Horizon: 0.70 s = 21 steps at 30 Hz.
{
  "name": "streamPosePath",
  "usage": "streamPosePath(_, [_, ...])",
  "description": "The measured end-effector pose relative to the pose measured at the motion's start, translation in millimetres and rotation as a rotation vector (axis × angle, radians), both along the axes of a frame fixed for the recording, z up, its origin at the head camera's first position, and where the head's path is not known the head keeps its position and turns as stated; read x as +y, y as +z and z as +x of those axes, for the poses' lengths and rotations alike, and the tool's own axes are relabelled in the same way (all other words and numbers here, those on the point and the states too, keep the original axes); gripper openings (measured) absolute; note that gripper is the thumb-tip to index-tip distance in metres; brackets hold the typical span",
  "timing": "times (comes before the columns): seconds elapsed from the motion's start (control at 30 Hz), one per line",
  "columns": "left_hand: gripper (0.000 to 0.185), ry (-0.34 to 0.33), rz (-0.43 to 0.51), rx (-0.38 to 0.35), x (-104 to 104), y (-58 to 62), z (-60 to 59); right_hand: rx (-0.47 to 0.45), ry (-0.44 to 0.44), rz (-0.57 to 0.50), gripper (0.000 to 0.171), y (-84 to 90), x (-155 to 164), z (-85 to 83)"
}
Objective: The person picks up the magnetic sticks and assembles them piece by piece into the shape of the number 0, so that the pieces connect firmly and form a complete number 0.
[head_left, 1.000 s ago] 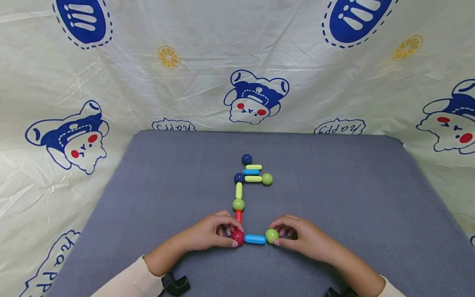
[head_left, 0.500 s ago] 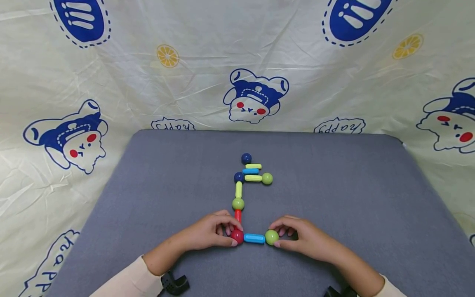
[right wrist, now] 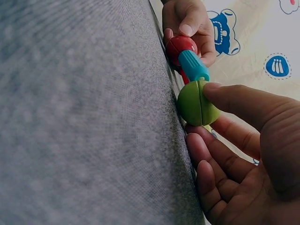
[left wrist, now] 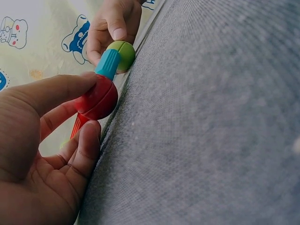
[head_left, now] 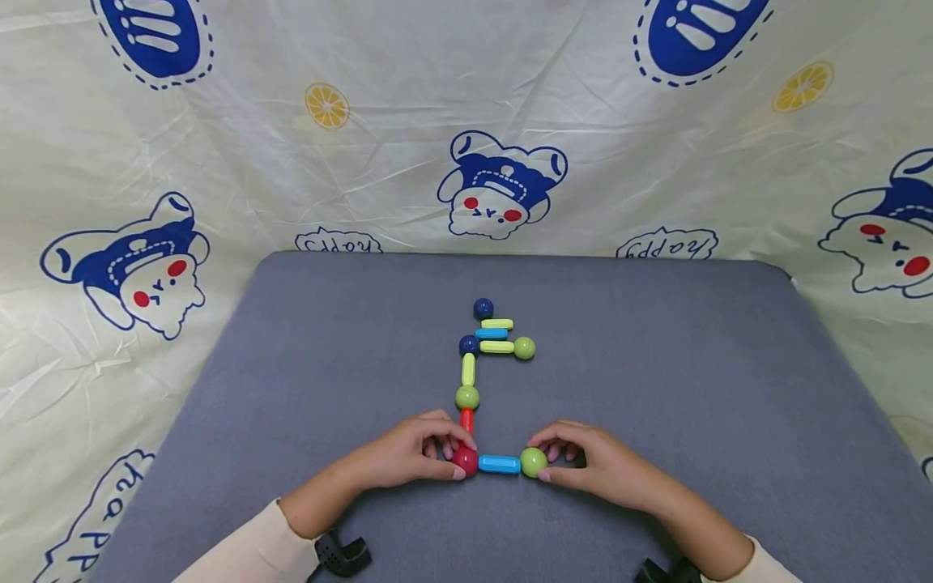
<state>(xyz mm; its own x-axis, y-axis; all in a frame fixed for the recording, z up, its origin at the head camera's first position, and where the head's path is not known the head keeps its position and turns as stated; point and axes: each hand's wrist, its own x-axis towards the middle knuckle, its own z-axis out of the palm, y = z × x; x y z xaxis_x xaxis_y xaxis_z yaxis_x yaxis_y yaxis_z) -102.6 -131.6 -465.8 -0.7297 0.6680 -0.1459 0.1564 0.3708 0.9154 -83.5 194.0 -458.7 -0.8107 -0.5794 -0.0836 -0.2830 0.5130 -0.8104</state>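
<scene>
Little has moved since the earlier frames: both hands keep their places on the two balls, and the whole scene has only drifted slightly upward in the head camera.

From the head view, a person in pale sleeves leans over a grey mat (head_left: 656, 364). The left hand (head_left: 408, 455) pinches a red ball (head_left: 465, 461) between thumb and curled fingers. The right hand (head_left: 590, 461) pinches a green ball (head_left: 534, 462) the same way. A blue stick (head_left: 499, 464) lies flat between the two balls, touching both, at about 6 o'clock on the mat. From the red ball a red stick (head_left: 467, 420) runs toward 12 o'clock to a second green ball (head_left: 467, 397), then a yellow-green stick (head_left: 469, 369) to a dark blue ball (head_left: 469, 345). From there another yellow-green stick (head_left: 497, 347) points toward 3 o'clock and ends in a third green ball (head_left: 524, 348). Just beyond lie loose pieces: a short blue stick (head_left: 492, 334), a yellow-green one (head_left: 497, 324) and a dark blue ball (head_left: 483, 308). A cream cloth with cartoon bears (head_left: 503, 186) hangs behind.

From the left wrist view, the left hand (left wrist: 42, 154) fills the 8 o'clock corner, thumb over the red ball (left wrist: 97, 99) and a finger under it. The blue stick (left wrist: 108, 64) leads toward 12 o'clock to the green ball (left wrist: 123, 55), held by the right hand (left wrist: 112, 26).

From the right wrist view, the right hand (right wrist: 248, 154) sits at 4 o'clock, thumb on the green ball (right wrist: 196, 104), fingers curled below. The blue stick (right wrist: 193, 65) joins it to the red ball (right wrist: 180, 45), gripped by the left hand (right wrist: 190, 21) at 12 o'clock.
</scene>
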Motion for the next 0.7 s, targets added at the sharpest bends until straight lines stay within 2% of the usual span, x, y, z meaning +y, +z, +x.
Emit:
streamPosePath(0.27, [0.030, 0.008, -0.009, -0.001, 0.0, 0.0, -0.9, 0.013, -0.001, -0.015, 0.029, 0.4, 0.7, -1.2])
streamPosePath(0.5, [0.031, -0.004, -0.007, 0.046, 0.5, -0.5, -0.7, 0.041, 0.004, -0.012, 0.029, -0.6, 0.8, -1.5])
streamPosePath(0.7, [0.032, 0.002, -0.022, 0.032, 1.0, 0.6, -0.5, 0.032, 0.005, -0.017, 0.029, -1.0, 1.2, -0.7])
